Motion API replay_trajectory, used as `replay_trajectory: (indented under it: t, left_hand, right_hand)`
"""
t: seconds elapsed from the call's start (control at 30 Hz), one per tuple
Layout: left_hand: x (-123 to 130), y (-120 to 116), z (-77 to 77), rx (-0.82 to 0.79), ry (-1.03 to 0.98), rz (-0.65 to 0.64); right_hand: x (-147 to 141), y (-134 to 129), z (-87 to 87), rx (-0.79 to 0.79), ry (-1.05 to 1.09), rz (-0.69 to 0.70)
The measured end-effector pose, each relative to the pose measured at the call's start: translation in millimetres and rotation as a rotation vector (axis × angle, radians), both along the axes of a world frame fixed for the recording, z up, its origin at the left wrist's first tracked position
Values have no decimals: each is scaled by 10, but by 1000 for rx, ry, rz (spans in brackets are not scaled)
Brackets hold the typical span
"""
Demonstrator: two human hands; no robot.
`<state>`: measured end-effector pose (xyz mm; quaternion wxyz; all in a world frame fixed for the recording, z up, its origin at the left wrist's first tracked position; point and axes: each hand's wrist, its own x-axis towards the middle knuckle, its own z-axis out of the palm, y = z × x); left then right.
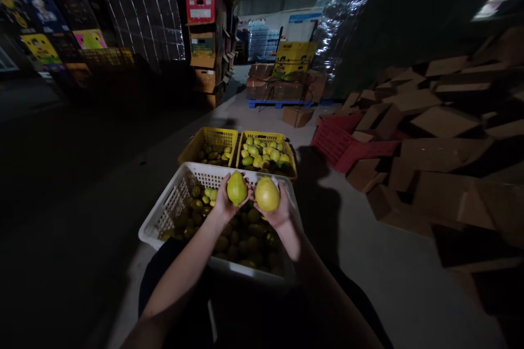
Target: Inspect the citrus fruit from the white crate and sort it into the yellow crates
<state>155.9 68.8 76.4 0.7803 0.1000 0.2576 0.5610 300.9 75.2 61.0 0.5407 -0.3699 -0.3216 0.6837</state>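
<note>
My left hand (223, 204) is closed around a greenish-yellow fruit (237, 188), pear-shaped and upright, its kind not certain. Beside it, my right hand (282, 210) grips a rounder, paler yellow fruit (267, 194) of similar size. Both fruits are held close together above a large white plastic crate (164, 207). Many green and yellow fruits (245, 234) fill the lower part of that crate, mostly in shadow. Just beyond its far rim are two yellow crates: the left one (189, 148) holds darker fruits low inside, while the right one (291, 161) is heaped with yellow and green fruits.
A red crate (338, 142) and a big pile of open cardboard boxes (442, 147) lie on the right. Stacked cartons (202, 43) rise behind on the left. Farther back, a yellow box (292, 60) sits on cartons over a blue pallet (278, 104).
</note>
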Motion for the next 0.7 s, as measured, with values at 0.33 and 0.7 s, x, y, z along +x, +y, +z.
replay_trajectory:
  t: [0.33, 0.7]
  left_hand:
    - [-49, -109, 116, -27, 112, -36]
    - [-166, -208, 96, 62, 29, -4]
  right_hand:
    - [-49, -138, 170, -95, 107, 7]
    - [-86, -207, 187, -50, 275, 184]
